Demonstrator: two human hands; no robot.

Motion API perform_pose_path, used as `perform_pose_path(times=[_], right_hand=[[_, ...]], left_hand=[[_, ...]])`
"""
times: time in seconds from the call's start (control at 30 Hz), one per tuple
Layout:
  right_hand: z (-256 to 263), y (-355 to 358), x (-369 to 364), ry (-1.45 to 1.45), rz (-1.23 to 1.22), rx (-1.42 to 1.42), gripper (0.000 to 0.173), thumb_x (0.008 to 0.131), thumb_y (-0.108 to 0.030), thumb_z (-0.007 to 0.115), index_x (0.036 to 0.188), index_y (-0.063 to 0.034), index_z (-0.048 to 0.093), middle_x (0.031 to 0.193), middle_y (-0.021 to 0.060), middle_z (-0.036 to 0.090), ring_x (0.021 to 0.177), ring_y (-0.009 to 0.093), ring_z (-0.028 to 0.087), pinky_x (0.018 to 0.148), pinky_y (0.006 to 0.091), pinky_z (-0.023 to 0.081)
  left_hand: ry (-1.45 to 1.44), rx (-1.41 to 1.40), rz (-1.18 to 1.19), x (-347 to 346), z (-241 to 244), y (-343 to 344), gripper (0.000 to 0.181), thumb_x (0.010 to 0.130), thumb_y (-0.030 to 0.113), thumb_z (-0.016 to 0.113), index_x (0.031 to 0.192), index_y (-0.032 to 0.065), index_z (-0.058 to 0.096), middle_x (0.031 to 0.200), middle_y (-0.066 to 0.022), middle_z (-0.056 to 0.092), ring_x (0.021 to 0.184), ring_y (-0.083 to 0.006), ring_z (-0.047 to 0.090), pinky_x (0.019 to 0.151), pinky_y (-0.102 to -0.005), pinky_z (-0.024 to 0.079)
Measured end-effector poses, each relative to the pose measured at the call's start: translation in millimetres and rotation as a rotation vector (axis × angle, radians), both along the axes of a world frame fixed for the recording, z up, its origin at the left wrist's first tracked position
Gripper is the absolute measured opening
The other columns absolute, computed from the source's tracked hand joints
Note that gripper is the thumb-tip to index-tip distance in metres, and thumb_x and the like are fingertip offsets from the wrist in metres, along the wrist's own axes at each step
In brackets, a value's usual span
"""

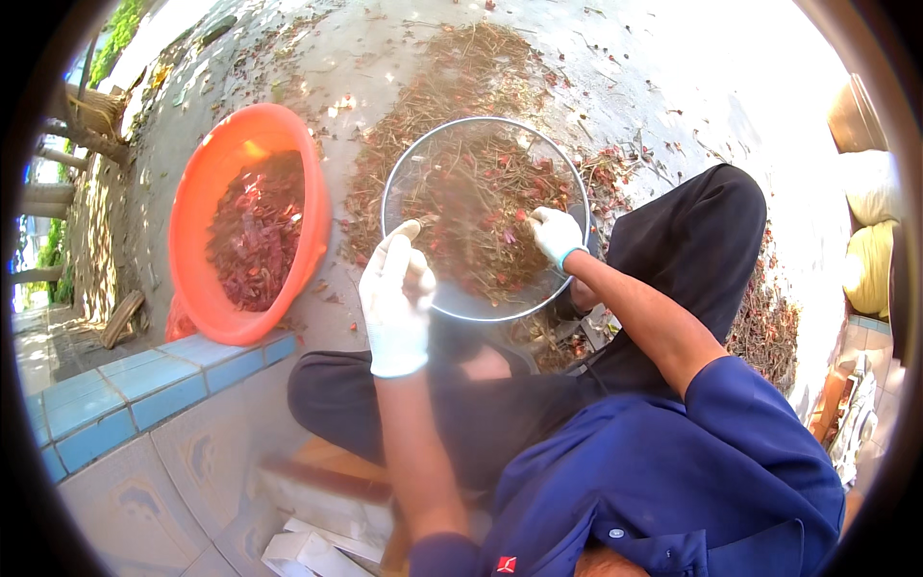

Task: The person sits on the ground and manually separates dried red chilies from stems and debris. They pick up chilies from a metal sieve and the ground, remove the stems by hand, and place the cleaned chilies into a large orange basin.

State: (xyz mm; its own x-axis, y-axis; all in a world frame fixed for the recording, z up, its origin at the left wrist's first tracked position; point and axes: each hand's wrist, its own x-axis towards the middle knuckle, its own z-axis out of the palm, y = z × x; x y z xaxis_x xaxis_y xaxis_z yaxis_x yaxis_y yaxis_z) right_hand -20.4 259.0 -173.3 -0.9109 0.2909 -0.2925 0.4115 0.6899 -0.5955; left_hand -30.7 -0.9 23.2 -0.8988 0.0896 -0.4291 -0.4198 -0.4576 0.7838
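A round sieve (487, 319) with a thin metal-coloured rim and fine mesh lies before me, holding dry stems and red plant pieces (497, 202). My left hand (396, 299), in a white glove, is raised at the sieve's left edge, fingers curled; a small brownish piece shows at its fingertips, though whether it is gripped is unclear. Inside the right rim, my right hand (557, 232), gloved too, has its fingers bent over the plant pieces, beside a red bit. Whether it pinches anything cannot be told. An orange plastic basin (321, 231) at the left contains dark red dried pieces (259, 238).
Plant debris (476, 58) covers the concrete ground beyond the sieve, with another heap (764, 332) right of my bent knee. A blue-tiled ledge (155, 379) runs below the basin. Logs (47, 195) stand far left; a yellow sack (869, 267) and a brown pot (854, 119) are at far right.
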Motion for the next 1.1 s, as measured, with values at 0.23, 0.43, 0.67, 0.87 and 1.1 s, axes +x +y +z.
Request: perform_pose_path(times=[0.23, 0.43, 0.67, 0.87, 1.1], right_hand=[[0.3, -9.1, -19.1, -0.176, -0.018, 0.035, 0.045, 0.086, -0.051, 0.062, 0.098, -0.0095, 0.073, 0.098, 0.0161, 0.072, 0.097, 0.033, 0.068, 0.087, 0.0412, 0.05], [-45.2, 9.8, -34.7, -0.123, 0.046, 0.0, 0.033, 0.085, -0.038, 0.066, 0.091, -0.0055, 0.072, 0.074, 0.016, 0.07, 0.065, 0.028, 0.069, 0.068, 0.0402, 0.053], [-95.7, 34.7, -51.7, -0.142, -0.025, -0.282, 0.031, 0.093, -0.035, 0.063, 0.099, -0.0046, 0.061, 0.066, 0.0046, 0.058, 0.05, 0.014, 0.054, 0.041, 0.0307, 0.043], [-107.9, 25.7, -62.3, -0.188, 0.17, 0.042, 0.042, 0.094, -0.045, 0.061, 0.103, -0.0041, 0.058, 0.059, 0.0041, 0.053, 0.041, 0.017, 0.05, 0.037, 0.0321, 0.04], [-165.8, 47.5, -103.7, -0.344, 0.057, -0.12, 0.022, 0.095, -0.029, 0.06, 0.104, -0.0096, 0.059, 0.078, 0.0036, 0.057, 0.058, 0.016, 0.055, 0.046, 0.0288, 0.043]], left_hand=[[-0.05, -0.085, 0.003, 6.1, 11.3, 0.7, 0.03, 0.099, 0.021, 0.06, 0.118, -0.0018, 0.06, 0.072, 0.0002, 0.057, 0.054, -0.0065, 0.052, 0.041, -0.0179, 0.034], [0.004, -0.084, -0.015, 13.3, 14.8, 3.0, 0.023, 0.097, 0.023, 0.059, 0.106, 0.0036, 0.066, 0.071, 0.002, 0.06, 0.051, -0.004, 0.052, 0.042, -0.0177, 0.035], [0.054, -0.059, 0.168, 46.8, 0.5, -0.4, 0.016, 0.096, 0.017, 0.058, 0.099, 0.0035, 0.066, 0.067, -0.0015, 0.06, 0.044, -0.0075, 0.053, 0.035, -0.0219, 0.038], [0.016, -0.031, 0.25, 80.0, -24.9, 22.9, 0.014, 0.096, 0.014, 0.057, 0.095, 0.003, 0.065, 0.062, -0.0027, 0.06, 0.039, -0.0101, 0.051, 0.033, -0.0254, 0.038], [0.006, -0.051, 0.318, 99.3, -16.6, 22.5, 0.015, 0.097, 0.014, 0.055, 0.094, 0.0031, 0.065, 0.062, -0.0034, 0.059, 0.039, -0.0094, 0.051, 0.033, -0.0264, 0.038]])
